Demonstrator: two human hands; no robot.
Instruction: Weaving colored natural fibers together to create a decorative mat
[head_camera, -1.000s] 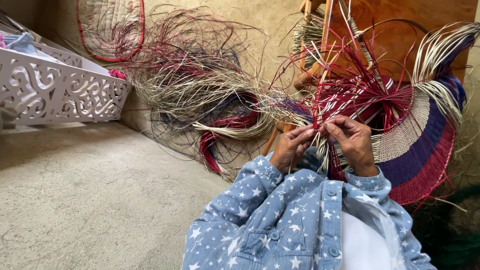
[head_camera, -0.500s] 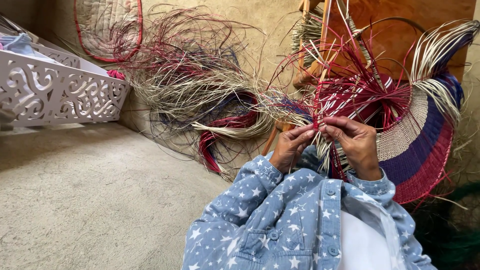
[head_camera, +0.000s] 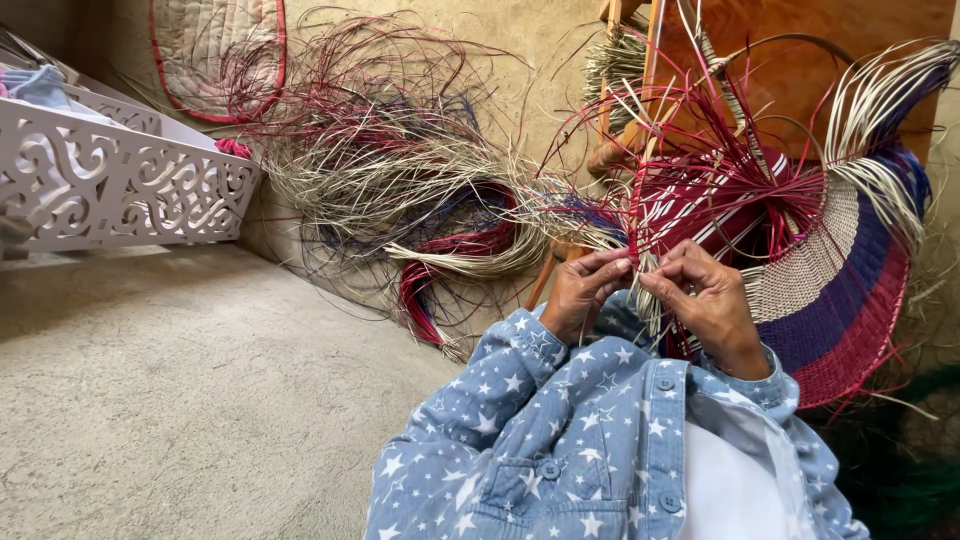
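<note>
- Left hand: fingers curled, thumb and forefinger tips pinched on pale straw strands at the edge of the weave.
- Right hand: fingers bent close together, tips nipping the same strands just beside the left hand; the two hands nearly touch.
- The weave: a half-made round piece in bands of cream, dark blue and red, with loose red and pale strand ends fanning upward; it stands tilted in front of the hands, against a wooden board.
- Sleeves: blue cloth with white stars, buttoned.
- Loose fibre: a tangled heap of pale, red and blue strands on the floor against the wall, left of the weave.
- White basket: openwork scroll pattern, far left; blue and pink cloth inside.
- Quilted mat: beige with red edging, leaning on the wall above the heap.
- No labels or signs seen.
- Floor: rough beige carpet; wall of a like tan.
</note>
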